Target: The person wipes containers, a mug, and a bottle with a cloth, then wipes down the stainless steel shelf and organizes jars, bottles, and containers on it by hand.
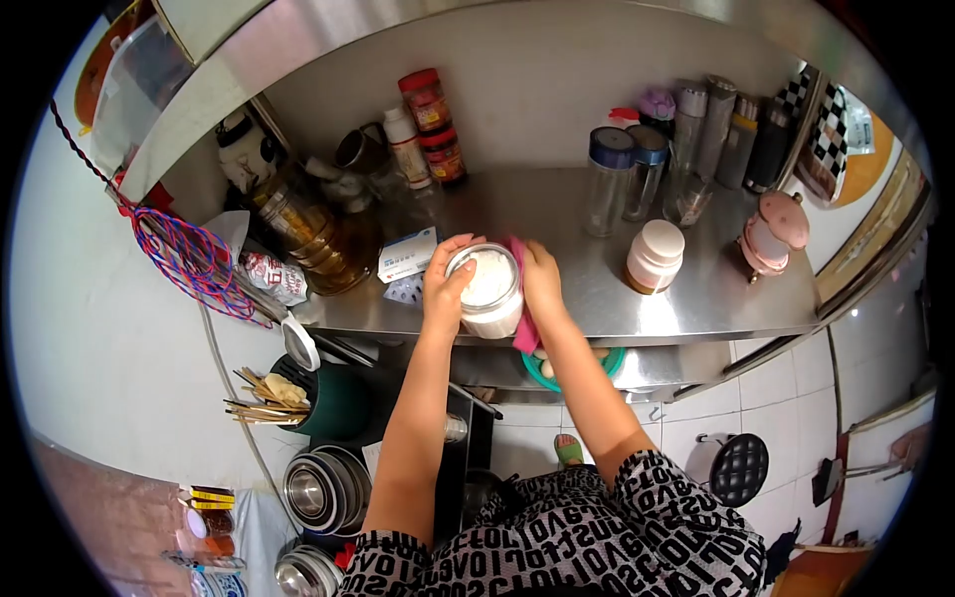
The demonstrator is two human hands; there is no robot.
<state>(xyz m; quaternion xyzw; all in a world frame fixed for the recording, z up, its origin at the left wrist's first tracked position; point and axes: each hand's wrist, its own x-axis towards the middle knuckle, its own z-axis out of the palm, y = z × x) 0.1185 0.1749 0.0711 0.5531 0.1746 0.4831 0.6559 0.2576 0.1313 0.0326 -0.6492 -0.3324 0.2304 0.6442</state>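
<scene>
A glass jar (pixel 490 316) filled with white powder is held over the front of a metal shelf. My left hand (pixel 450 280) grips it from the left side, with the thumb over the rim. In my right hand (pixel 541 283) is a pink cloth (pixel 525 334), pressed against the jar's right side and partly hidden by the fingers. Just left of the jar, a white medicine box (pixel 407 255) lies on the shelf with a blister pack (pixel 405 290) in front of it.
On the metal shelf (pixel 597 308) stand a white-capped bottle (pixel 656 256), a pink lidded pot (pixel 773 235), glass bottles (pixel 608 184), red-lidded jars (pixel 443 154) and an amber glass jug (pixel 323 249). Below are a green basket (pixel 545 379), a chopstick holder (pixel 338 400) and a black stool (pixel 739 470).
</scene>
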